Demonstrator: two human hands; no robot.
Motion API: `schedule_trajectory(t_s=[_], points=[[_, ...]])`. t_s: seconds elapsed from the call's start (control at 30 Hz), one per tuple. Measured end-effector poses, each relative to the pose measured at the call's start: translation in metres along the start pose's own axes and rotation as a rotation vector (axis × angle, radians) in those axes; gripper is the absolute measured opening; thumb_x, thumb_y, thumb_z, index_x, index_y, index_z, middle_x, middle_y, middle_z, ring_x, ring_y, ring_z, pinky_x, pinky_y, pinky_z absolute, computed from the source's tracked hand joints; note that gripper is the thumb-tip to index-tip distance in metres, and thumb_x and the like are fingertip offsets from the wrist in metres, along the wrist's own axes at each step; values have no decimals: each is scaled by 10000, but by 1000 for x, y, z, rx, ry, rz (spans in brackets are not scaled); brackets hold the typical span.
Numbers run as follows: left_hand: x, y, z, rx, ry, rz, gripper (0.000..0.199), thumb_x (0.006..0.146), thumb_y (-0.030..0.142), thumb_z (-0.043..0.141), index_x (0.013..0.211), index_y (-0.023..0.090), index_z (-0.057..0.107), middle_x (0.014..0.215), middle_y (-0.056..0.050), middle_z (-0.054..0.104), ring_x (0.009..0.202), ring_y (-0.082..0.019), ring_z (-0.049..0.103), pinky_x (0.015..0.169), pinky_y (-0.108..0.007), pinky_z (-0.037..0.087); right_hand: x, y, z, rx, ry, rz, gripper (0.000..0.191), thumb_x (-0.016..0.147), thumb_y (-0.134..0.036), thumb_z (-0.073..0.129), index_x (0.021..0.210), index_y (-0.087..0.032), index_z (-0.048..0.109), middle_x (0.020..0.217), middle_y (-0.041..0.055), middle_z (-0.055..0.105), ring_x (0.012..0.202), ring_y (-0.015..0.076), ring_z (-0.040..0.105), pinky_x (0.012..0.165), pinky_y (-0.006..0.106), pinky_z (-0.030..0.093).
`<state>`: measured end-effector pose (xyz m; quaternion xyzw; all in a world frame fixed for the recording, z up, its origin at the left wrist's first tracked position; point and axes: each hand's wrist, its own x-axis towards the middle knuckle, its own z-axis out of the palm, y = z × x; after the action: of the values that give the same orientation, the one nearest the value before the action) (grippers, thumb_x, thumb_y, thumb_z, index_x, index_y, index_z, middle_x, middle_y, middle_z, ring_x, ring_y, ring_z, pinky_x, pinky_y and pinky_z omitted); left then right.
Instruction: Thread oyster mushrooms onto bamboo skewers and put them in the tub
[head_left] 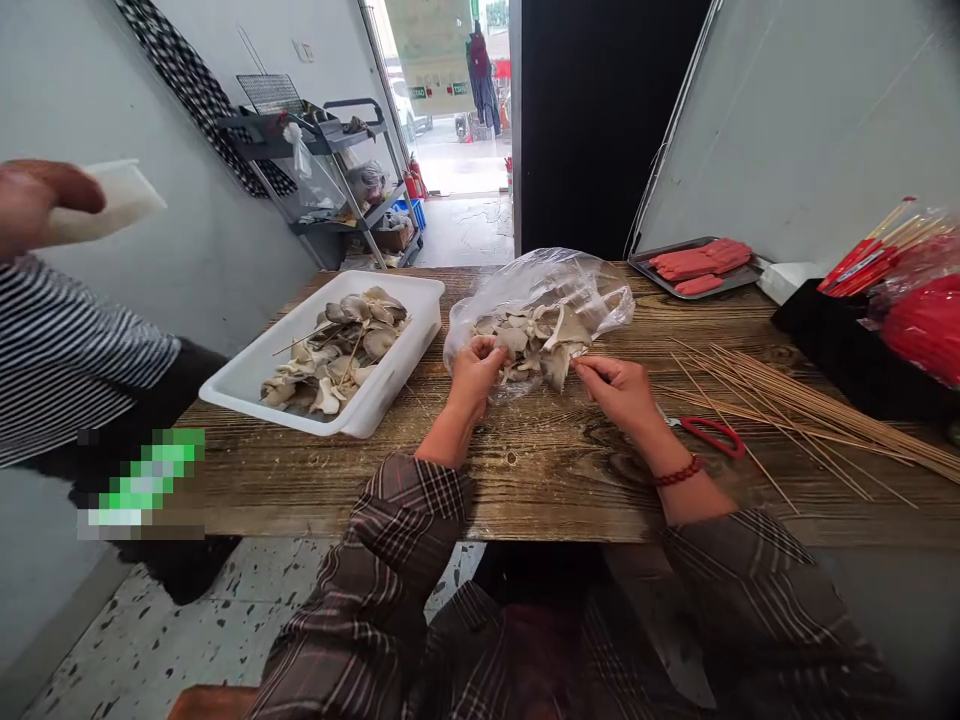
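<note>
Grey oyster mushrooms (521, 335) lie in an opened clear plastic bag (540, 275) on the wooden table. My left hand (475, 375) is closed at the near left side of the bag, its fingers pinched by the mushrooms; what they hold is too small to tell. My right hand (619, 392) pinches the lower edge of a mushroom piece (561, 350) at the bag's near right side. To the left, a white plastic tub (382, 395) holds more mushrooms (337, 350), with thin wooden skewers among them.
Bamboo skewers (817, 410) and red-handled scissors (712, 436) lie to the right. Behind them are a dark tray (686, 285) of pink sticks and a black holder (832, 340). At the left, a person's hand (45, 200) holds a white container (112, 200) near a shelf cart (330, 150).
</note>
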<state>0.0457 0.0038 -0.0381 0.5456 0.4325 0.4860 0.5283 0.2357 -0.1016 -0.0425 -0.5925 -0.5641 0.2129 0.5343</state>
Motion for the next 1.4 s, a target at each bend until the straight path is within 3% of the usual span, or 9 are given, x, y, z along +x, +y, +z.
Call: schedule_trajectory(t_s=[0.13,0.3,0.5,0.77,0.9,1.0,1.1,1.2,1.4], points=[[-3,6,-4,-286,-23,-137,275,682,226,717,897,168,555,640,37,573,538,-96,592,449,-186,341,-2,-3,2,21,-53,-19,344,844,-403,576,895,-129,777,510,-26,544,464,114,465,508,249,361],[-7,14,-7,-416,-71,-112,550,696,141,678,1235,201,588,610,57,571,573,-100,631,513,-191,444,-4,-4,4,-2,-110,-30,343,853,-401,563,922,-143,778,509,-23,547,476,120,475,507,248,369],[-9,19,-7,-428,-124,-161,405,635,39,639,1029,115,693,669,-5,661,669,-91,651,674,-209,527,-4,-5,4,5,-111,-18,353,849,-412,561,913,-139,776,504,-18,563,470,122,473,501,250,373],[-8,17,-8,-392,-58,-170,348,642,120,705,990,135,698,675,4,657,580,-88,600,568,-211,468,-6,-8,5,14,-127,3,366,838,-419,579,920,-123,778,486,-19,553,462,125,483,500,251,377],[-7,14,-9,-259,31,-31,237,656,212,741,886,153,734,715,2,672,576,-75,536,518,-194,384,-7,-10,6,16,-134,9,367,829,-429,584,923,-133,780,474,-23,542,453,120,463,488,247,374],[-5,11,-8,-181,93,76,166,635,222,760,782,150,731,737,-1,679,652,-90,551,586,-199,416,-7,-13,6,26,-136,18,372,823,-439,581,902,-134,779,464,-22,533,446,118,448,475,245,368],[-5,10,-8,-234,19,29,176,638,254,755,759,139,703,741,-12,680,684,-107,584,646,-222,459,-7,-16,6,21,-149,19,371,824,-445,572,880,-142,779,457,-23,525,438,114,437,469,242,365],[-7,11,-7,-292,-43,-65,209,633,274,751,773,140,672,745,-16,672,650,-111,587,575,-222,459,-8,-17,5,1,-159,10,360,828,-444,568,875,-157,780,453,-25,524,438,114,435,463,239,365],[-7,14,-8,-324,-16,-115,239,614,233,744,823,143,672,735,-2,662,584,-85,548,447,-181,377,-10,-16,5,-25,-196,-4,357,834,-432,575,907,-152,785,461,-24,534,445,120,459,477,245,380]])
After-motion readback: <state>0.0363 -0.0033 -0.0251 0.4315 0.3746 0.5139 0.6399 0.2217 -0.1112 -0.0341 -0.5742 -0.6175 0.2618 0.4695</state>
